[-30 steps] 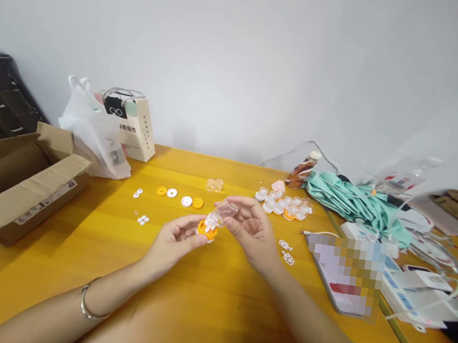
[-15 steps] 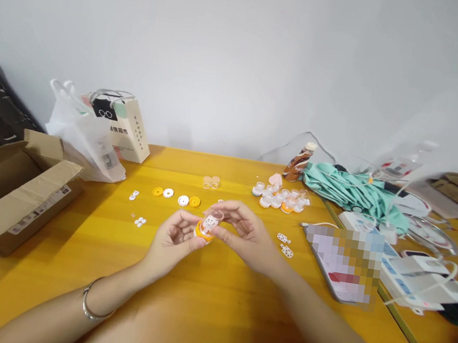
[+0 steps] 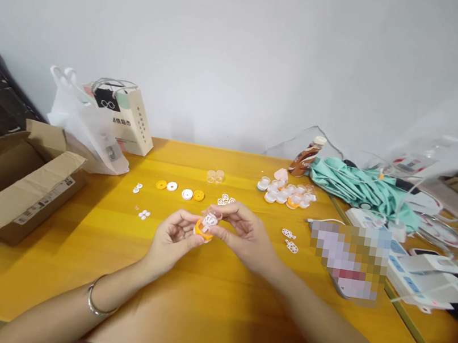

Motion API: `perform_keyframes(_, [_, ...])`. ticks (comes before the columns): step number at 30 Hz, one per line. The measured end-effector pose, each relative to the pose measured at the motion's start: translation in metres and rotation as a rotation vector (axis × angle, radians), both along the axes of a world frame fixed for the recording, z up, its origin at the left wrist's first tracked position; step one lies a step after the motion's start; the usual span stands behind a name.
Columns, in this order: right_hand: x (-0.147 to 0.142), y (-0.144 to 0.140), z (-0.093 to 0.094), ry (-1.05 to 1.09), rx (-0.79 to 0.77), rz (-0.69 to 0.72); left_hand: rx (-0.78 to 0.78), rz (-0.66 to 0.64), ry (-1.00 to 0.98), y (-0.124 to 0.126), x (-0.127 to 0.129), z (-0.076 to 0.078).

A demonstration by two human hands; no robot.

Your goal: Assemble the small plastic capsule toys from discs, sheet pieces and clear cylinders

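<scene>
Orange-based capsule (image 3: 206,226) pinched between left hand (image 3: 173,239) and right hand (image 3: 245,236).

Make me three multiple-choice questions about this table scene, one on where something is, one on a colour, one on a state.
1. Where is the cardboard box?
A. At the table's left end
B. By the phone
C. Under the umbrella

2. What colour is the base of the small part held between the hands?
A. Blue
B. Orange
C. Black

3. How is the cardboard box?
A. Taped shut
B. Crushed flat
C. Open, flaps up

Answers: 1 A, it lies at the left edge of the yellow table. 2 B, orange shows beneath the left hand and right hand fingertips. 3 C, its flaps stand apart.
</scene>
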State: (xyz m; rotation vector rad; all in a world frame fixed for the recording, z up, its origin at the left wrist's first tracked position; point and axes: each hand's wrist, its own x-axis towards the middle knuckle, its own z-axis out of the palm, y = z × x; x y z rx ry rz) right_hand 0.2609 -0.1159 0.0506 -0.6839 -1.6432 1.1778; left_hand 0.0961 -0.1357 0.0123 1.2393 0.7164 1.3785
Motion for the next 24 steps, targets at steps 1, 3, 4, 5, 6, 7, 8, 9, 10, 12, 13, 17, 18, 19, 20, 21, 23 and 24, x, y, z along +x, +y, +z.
perform_keyframes(1, [0.000, -0.001, 0.000, -0.004, 0.006, -0.005, -0.003, -0.001, -0.003, 0.000, 0.000, 0.000])
perform_keyframes(3, [0.000, -0.001, 0.000, -0.022, 0.025, -0.016, -0.007, 0.009, 0.001, 0.000, 0.000, -0.001])
perform_keyframes(4, [0.000, -0.001, -0.001, -0.031, 0.037, -0.020, -0.009, 0.016, 0.010, 0.000, 0.000, -0.002])
perform_keyframes(5, [0.000, -0.001, -0.003, -0.036, 0.049, -0.026, -0.012, 0.025, 0.020, 0.000, 0.000, -0.002])
perform_keyframes(6, [0.000, 0.000, -0.005, -0.035, 0.058, -0.033, -0.016, 0.037, 0.030, 0.000, 0.000, -0.003])
perform_keyframes(7, [-0.001, 0.001, -0.008, -0.031, 0.063, -0.040, -0.022, 0.052, 0.039, 0.001, 0.001, -0.004])
perform_keyframes(8, [-0.002, 0.003, -0.012, -0.021, 0.064, -0.050, -0.031, 0.066, 0.044, 0.001, 0.001, -0.005])
perform_keyframes(9, [-0.003, 0.004, -0.015, -0.008, 0.060, -0.061, -0.042, 0.077, 0.046, 0.001, 0.002, -0.006])
perform_keyframes(10, [-0.003, 0.006, -0.019, 0.005, 0.051, -0.068, -0.054, 0.085, 0.046, 0.002, 0.003, -0.007])
perform_keyframes(12, [-0.005, 0.010, -0.024, 0.032, 0.026, -0.077, -0.082, 0.076, 0.036, 0.004, 0.004, -0.010])
perform_keyframes(13, [-0.006, 0.012, -0.027, 0.045, 0.010, -0.076, -0.095, 0.065, 0.023, 0.005, 0.005, -0.012])
perform_keyframes(17, [-0.011, 0.014, -0.035, 0.142, -0.126, -0.002, -0.120, 0.060, -0.046, 0.010, 0.004, -0.019])
perform_keyframes(18, [-0.012, 0.013, -0.038, 0.186, -0.186, 0.023, -0.119, 0.076, -0.052, 0.011, 0.003, -0.020])
perform_keyframes(19, [-0.015, 0.011, -0.041, 0.232, -0.249, 0.039, -0.115, 0.095, -0.051, 0.012, 0.002, -0.021])
perform_keyframes(20, [-0.017, 0.009, -0.044, 0.268, -0.311, 0.046, -0.109, 0.114, -0.044, 0.013, 0.002, -0.022])
perform_keyframes(21, [-0.020, 0.007, -0.048, 0.290, -0.368, 0.045, -0.101, 0.131, -0.030, 0.014, 0.001, -0.023])
perform_keyframes(23, [-0.025, 0.001, -0.054, 0.310, -0.461, 0.040, -0.082, 0.158, 0.012, 0.014, 0.001, -0.025])
perform_keyframes(24, [-0.027, -0.001, -0.057, 0.325, -0.499, 0.040, -0.071, 0.175, 0.044, 0.015, 0.001, -0.026])
